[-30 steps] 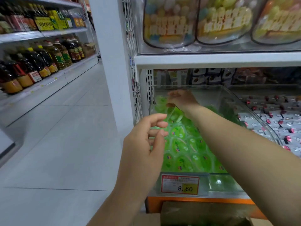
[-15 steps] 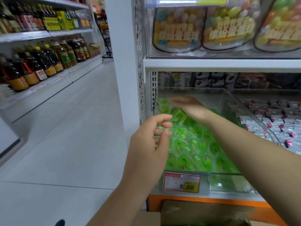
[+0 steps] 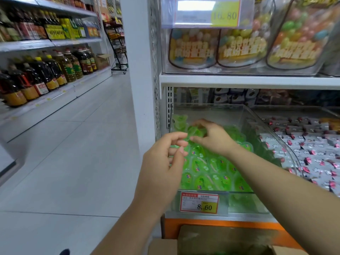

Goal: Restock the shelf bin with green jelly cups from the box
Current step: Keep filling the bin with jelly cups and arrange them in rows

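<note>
The right hand [image 3: 211, 139] reaches into the clear plastic shelf bin [image 3: 266, 129] with its fingers and thumb curled round one small translucent green jelly cup [image 3: 194, 132], held just above the layer of matching green cups [image 3: 211, 172] that already fills most of the bin. The left hand [image 3: 165, 162] hovers at the bin's front left corner with its fingers loosely curved and nothing pinched. Its forefinger tip lies just beside the held cup, and contact cannot be told. The brown cardboard box [image 3: 163, 245] sits below the shelf edge, under the red and yellow price tag [image 3: 199, 203].

Such a cup is probably light, with thin, slightly yielding walls and a smooth film lid, so it is likely slippery and could burst if squeezed hard. The safest hold seems to be a gentle fingertip grip on the stiffer rim or side walls, keeping off the lid.

A second ago the right hand was deeper, near the back of the bin and well apart from the left. Now it has drawn forward and the two hands nearly meet. The left hand has barely moved. The view has also tipped up, bringing an upper price label [image 3: 207, 12] into sight.
</note>
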